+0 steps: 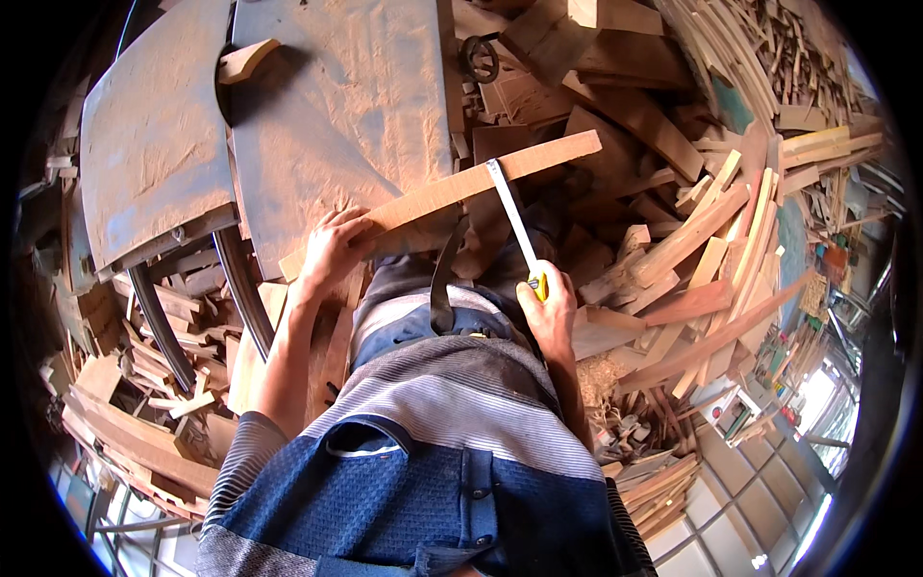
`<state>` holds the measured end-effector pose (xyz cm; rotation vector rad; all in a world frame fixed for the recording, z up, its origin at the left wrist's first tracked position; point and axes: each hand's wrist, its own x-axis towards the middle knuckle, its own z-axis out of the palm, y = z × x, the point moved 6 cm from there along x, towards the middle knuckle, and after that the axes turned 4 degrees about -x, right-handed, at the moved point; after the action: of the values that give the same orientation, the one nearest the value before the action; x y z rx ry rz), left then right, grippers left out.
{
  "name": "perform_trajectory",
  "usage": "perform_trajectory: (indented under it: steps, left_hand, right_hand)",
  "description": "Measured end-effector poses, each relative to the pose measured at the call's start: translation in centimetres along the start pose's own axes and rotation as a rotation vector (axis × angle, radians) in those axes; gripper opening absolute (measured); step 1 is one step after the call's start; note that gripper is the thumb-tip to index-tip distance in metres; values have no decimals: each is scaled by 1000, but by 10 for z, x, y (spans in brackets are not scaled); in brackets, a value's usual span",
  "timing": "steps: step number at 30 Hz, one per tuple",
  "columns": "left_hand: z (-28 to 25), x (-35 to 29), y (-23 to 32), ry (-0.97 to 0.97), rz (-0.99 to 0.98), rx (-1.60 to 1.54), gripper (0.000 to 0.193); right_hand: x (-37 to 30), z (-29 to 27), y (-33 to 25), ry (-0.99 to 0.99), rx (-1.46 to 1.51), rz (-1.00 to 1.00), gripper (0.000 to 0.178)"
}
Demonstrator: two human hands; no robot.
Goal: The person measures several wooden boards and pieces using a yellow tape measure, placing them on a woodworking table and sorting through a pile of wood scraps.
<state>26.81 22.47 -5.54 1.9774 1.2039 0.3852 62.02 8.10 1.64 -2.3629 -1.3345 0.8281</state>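
A long, narrow wooden board lies slantwise across the near edge of a metal machine table. Its right part juts out past the table. My left hand is closed round the board toward its left end. In my right hand is a yellow tape measure. Its pale blade is drawn out, and the tip touches the board right of its middle. The palm side of both hands is hidden.
A wood offcut rests by the slot between the table's two halves. Dark rails run below the left half. Heaped timber and wood strips crowd the right side. A handwheel stands beside the table. More offcuts lie at lower left.
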Motion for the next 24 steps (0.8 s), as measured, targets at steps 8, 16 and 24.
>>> perform_trajectory:
  steps: [8,16,24]
  left_hand:
    - [2,9,-7,-100,-179,-262,20]
    - [30,26,51,-27,-169,205,29]
    - [52,62,47,-15,-110,425,50]
  right_hand:
    - [2,-3,40,75,976,427,59]
    - [-14,-44,168,436,1411,677,61]
    - [-22,-89,289,594,1467,660,32]
